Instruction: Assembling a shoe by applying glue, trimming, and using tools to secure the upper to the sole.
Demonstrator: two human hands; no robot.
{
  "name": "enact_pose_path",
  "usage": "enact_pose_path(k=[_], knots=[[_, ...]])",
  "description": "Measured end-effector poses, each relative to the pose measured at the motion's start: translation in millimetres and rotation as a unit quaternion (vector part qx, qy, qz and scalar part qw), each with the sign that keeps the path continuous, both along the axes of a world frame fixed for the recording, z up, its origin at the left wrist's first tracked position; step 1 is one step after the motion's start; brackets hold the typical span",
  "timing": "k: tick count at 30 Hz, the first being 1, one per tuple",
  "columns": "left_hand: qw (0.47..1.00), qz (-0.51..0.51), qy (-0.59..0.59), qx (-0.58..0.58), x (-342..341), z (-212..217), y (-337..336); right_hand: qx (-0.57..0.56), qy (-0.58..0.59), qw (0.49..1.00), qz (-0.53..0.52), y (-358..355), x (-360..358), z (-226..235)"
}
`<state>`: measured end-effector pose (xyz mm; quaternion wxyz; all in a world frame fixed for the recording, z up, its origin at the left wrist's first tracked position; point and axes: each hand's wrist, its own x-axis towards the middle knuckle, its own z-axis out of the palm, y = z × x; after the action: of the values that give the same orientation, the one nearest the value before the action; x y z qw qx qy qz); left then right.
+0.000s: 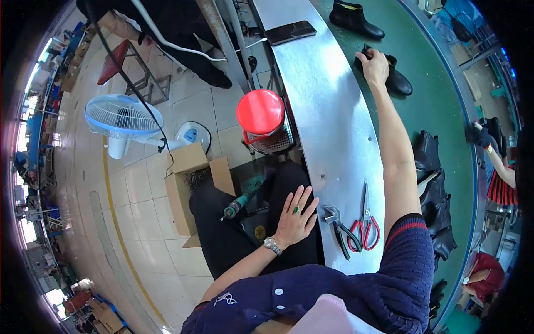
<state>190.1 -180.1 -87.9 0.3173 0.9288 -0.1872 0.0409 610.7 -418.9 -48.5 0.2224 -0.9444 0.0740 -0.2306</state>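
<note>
Navy knit cloth of the wearer's own top (pixel 328 292) fills the bottom edge, closest of all. From the far left, a yellow line runs along the tiled floor past a red-seated stool (pixel 115 61) and a white-and-blue fan (pixel 123 115), with a black cable (pixel 162 143) slanting in front of both. Behind a metal post (pixel 211 19), a person in dark clothes (pixel 203 72) is partly hidden. An open cardboard box (pixel 181 210) stands beside the left knee, and a green hand tool (pixel 237 205) lies between the thighs. Above it, a red lid (pixel 260 111) tops a container by a mesh basket (pixel 285 136). The left hand (pixel 293 224), wearing a ring and a watch, rests palm down over the right thigh, fingers spread, holding nothing, near the edge of the metal bench (pixel 325 111). On that bench are a phone (pixel 290 33) at the far end and, nearer, dark-handled pincers (pixel 339 236) touching red-handled scissors (pixel 366 218). Crossing to the green belt (pixel 442 106), the right arm screens part of it; the right hand (pixel 376 65), fingers bent closed, grips a black boot (pixel 401 84) by its upper part. Another boot (pixel 357 21) lies beyond, more boots (pixel 436 197) lie heaped beside the forearm, and a co-worker's gloved hand (pixel 481 137) shows past the belt.
</note>
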Motion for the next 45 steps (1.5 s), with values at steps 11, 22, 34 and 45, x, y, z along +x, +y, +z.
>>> enact_pose_path(k=[11, 22, 34, 45], knots=[[0.988, -0.067, 0.063, -0.125, 4, 12, 16, 0.274, 0.056, 0.951, 0.128, -53, -165, 130], [0.861, -0.26, 0.218, -0.379, 21, 122, 77, 0.442, 0.226, 0.786, 0.369, 88, -334, 198], [0.822, -0.044, 0.225, -0.521, -86, 83, 146, 0.202, 0.187, 0.934, 0.229, 123, -401, 91], [0.63, 0.291, 0.412, -0.591, -168, 69, 234, -0.145, 0.26, 0.951, 0.077, 54, -477, -3]])
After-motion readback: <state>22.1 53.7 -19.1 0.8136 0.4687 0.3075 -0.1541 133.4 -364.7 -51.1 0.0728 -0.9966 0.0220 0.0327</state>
